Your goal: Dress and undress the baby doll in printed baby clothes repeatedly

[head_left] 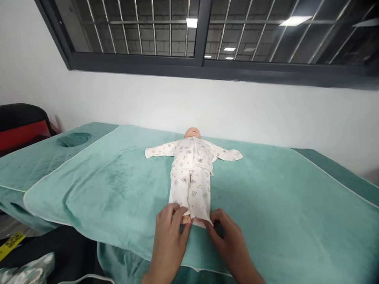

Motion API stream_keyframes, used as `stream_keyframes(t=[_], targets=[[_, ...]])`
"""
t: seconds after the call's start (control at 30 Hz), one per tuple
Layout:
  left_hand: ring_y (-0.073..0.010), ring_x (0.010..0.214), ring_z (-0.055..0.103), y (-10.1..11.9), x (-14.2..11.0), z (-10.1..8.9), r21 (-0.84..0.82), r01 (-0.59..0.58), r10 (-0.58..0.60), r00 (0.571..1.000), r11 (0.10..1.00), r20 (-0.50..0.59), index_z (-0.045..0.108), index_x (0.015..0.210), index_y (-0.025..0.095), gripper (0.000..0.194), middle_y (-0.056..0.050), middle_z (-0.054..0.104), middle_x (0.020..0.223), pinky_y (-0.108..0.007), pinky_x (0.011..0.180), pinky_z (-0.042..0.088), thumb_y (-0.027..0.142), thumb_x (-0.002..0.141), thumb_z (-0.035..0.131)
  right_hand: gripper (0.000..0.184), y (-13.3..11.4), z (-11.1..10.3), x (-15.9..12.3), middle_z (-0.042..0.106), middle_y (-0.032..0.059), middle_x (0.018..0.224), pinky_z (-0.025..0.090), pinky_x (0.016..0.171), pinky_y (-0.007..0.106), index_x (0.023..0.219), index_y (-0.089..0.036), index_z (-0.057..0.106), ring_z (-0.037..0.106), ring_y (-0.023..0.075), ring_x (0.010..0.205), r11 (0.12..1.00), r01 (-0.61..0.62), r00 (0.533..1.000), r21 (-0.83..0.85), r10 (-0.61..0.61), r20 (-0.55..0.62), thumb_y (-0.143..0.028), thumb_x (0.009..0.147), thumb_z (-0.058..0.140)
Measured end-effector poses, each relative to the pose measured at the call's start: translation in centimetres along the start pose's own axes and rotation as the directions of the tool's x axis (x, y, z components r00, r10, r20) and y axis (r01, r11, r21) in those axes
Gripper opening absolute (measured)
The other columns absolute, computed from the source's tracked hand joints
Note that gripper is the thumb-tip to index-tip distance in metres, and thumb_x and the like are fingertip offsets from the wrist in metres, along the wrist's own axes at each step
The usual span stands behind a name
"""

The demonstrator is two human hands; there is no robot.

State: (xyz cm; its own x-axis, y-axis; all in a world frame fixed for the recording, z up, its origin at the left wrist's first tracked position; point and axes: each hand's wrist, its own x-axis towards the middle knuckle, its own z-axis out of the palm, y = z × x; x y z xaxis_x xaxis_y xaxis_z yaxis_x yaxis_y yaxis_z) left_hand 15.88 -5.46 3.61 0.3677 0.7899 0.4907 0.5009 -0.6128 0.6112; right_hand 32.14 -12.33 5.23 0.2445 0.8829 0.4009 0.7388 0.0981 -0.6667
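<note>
A baby doll (193, 132) lies on its back with its head toward the wall. It wears a white printed long-sleeved shirt (194, 152), sleeves spread to both sides, and white printed trousers (191, 187). My left hand (169, 238) is closed on the hem of the left trouser leg, where a bit of the doll's foot (185, 219) shows. Pinched between the thumb and fingers of my right hand (226, 238) is the lower corner of the other trouser leg. The second foot is mostly hidden by cloth.
A green plush cover (266, 205) with pale piping lies over a padded bed with a face hole (74, 139) at left. Behind is a white wall below a barred window (201, 67). A black and red chair (25, 128) and patterned cloth (29, 272) are at left.
</note>
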Motion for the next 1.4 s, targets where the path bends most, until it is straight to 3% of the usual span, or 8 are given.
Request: stream_keyframes(t=[0.23,0.3,0.5,0.6,0.7,0.87,1.1,1.4], targets=[[-0.0177,0.086,0.054,1.7,1.4,-1.8,-0.123,0.004,-0.019,0.992,0.992,-0.124,0.057,0.090,0.022,0.007,-0.004,0.053,0.092,-0.030,0.073,0.047,0.016,0.087,0.054,0.012,-2.2,-5.1,0.1,0.053,-0.0029,0.076,0.041,0.064,0.021,0.078,-0.022,0.044,0.051,0.0118,0.068,1.000,-0.017,0.977,-0.011,0.014,-0.212,-0.019,0.087,0.050],[-0.0187,0.088,0.053,2.0,1.3,-1.8,-0.093,-0.029,0.016,0.990,0.995,-0.141,0.057,0.094,0.022,0.012,-0.006,0.053,0.096,-0.031,0.073,0.047,0.014,0.088,0.051,0.013,-2.2,-4.7,-0.2,0.050,-0.0037,0.073,0.041,0.062,0.021,0.076,-0.022,0.042,0.050,0.0115,0.065,0.998,-0.010,0.983,-0.057,-0.001,-0.185,-0.017,0.086,0.050],[-0.0231,0.091,0.052,1.3,-0.1,-1.0,0.183,-0.035,0.050,0.996,0.982,-0.076,0.056,0.111,0.023,0.035,-0.007,0.059,0.102,-0.039,0.076,0.042,0.004,0.083,0.045,0.012,-0.5,-1.4,-2.2,0.054,-0.0005,0.078,0.046,0.062,0.023,0.078,-0.022,0.048,0.055,0.0134,0.069,0.988,0.020,0.991,-0.155,0.001,0.130,-0.013,0.086,0.049],[-0.0236,0.088,0.053,0.5,-0.4,-0.7,0.282,-0.019,0.039,0.997,0.959,-0.065,0.060,0.108,0.024,0.033,-0.007,0.061,0.100,-0.039,0.074,0.040,0.007,0.082,0.049,0.006,-0.4,-1.0,-2.5,0.058,0.0038,0.092,0.052,0.069,0.027,0.089,-0.023,0.053,0.060,0.0160,0.080,0.988,0.033,0.996,-0.153,-0.020,0.081,-0.018,0.089,0.050],[-0.0227,0.088,0.055,0.0,0.2,-0.6,0.239,-0.037,0.052,0.997,0.970,-0.060,0.062,0.103,0.025,0.028,-0.006,0.062,0.096,-0.039,0.076,0.039,0.010,0.084,0.048,0.025,-0.9,-0.5,-1.8,0.058,0.0101,0.115,0.053,0.086,0.037,0.112,-0.024,0.054,0.058,0.0235,0.105,0.967,0.104,0.991,-0.232,-0.122,-0.063,-0.022,0.087,0.056],[-0.0192,0.078,0.057,0.9,2.0,-1.4,-0.011,0.107,-0.108,0.986,0.994,-0.129,0.062,0.096,0.022,0.025,-0.003,0.059,0.083,-0.034,0.073,0.043,0.010,0.083,0.045,0.050,-1.6,2.0,0.2,0.045,0.0103,0.142,0.044,0.102,0.051,0.130,-0.025,0.047,0.037,0.0315,0.134,0.921,0.187,0.979,-0.342,-0.203,-0.012,-0.016,0.082,0.058],[-0.0168,0.081,0.059,1.6,1.4,-2.7,-0.200,0.161,-0.215,0.934,0.966,-0.286,0.060,0.093,0.022,0.012,-0.002,0.060,0.086,-0.027,0.070,0.048,0.021,0.087,0.050,0.045,-0.7,2.3,1.0,0.035,0.0077,0.149,0.044,0.105,0.047,0.112,-0.020,0.053,0.023,0.0261,0.142,0.951,0.101,0.987,-0.292,-0.132,-0.088,0.003,0.076,0.038],[-0.0198,0.086,0.059,-0.2,-1.0,0.6,-0.114,0.091,-0.112,0.974,0.989,-0.196,0.059,0.101,0.021,0.015,-0.006,0.061,0.092,-0.033,0.075,0.051,0.028,0.090,0.051,0.032,-1.8,0.2,0.2,0.056,0.0066,0.133,0.042,0.104,0.055,0.106,-0.022,0.058,0.035,0.0293,0.137,0.870,0.287,0.956,-0.402,-0.286,0.062,-0.005,0.082,0.047]])
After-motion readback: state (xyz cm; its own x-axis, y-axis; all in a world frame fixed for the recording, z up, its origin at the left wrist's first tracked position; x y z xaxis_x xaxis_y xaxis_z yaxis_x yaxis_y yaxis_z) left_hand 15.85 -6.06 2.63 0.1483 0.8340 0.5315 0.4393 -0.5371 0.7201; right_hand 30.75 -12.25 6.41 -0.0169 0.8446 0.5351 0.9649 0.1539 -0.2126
